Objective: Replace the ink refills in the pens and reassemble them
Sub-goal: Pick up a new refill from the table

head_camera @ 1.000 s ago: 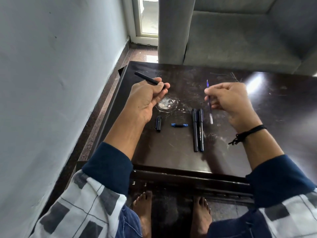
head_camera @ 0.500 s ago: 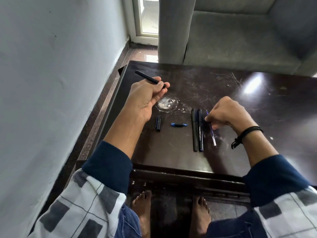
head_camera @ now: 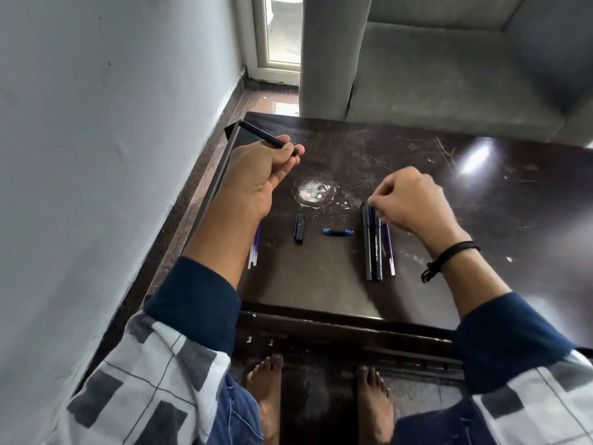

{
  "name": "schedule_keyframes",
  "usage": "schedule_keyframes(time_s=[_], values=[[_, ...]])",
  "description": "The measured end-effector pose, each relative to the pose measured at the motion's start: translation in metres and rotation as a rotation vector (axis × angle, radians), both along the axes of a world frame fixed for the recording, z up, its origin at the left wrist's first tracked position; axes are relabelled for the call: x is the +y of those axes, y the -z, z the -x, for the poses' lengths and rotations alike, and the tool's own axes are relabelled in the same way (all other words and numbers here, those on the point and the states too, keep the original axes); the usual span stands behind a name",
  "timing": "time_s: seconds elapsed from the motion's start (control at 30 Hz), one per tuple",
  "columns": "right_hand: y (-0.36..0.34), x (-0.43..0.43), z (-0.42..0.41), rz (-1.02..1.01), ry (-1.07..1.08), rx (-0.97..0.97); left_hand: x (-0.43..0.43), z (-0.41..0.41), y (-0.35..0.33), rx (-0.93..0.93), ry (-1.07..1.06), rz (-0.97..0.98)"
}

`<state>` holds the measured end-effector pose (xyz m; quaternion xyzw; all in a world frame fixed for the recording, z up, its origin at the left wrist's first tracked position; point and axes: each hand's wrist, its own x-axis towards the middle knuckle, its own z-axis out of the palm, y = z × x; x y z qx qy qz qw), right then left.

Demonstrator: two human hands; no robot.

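A black barrel [head_camera: 266,138] is gripped in the left hand [head_camera: 256,175], the right hand [head_camera: 407,200] is curled over two pens [head_camera: 372,245] and a refill [head_camera: 390,252] on the table [head_camera: 321,293], its hold not discernible; with the cap [head_camera: 299,232] left loose, most reassembly is judged outstanding

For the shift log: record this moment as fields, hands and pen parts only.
left hand: grips black barrel
right hand: fingers curled at far ends of two pens; grip unclear
refill: lies on table, right of pens
cap: lies on table
blue-tipped piece: between cap and pens
other refills: partly under left forearm
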<state>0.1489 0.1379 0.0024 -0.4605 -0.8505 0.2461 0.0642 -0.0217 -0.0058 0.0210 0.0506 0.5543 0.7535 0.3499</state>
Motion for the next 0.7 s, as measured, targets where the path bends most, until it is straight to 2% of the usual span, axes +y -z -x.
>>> schedule_keyframes(time_s=[0.37,0.7], values=[[0.012,-0.07,0.057,-0.111,-0.532,0.108,-0.018,0.025,0.004,0.057,-0.096,0.013],[0.027,-0.092,0.071,-0.194,-0.756,0.097,-0.02,0.029,0.001,0.074,-0.101,-0.006]])
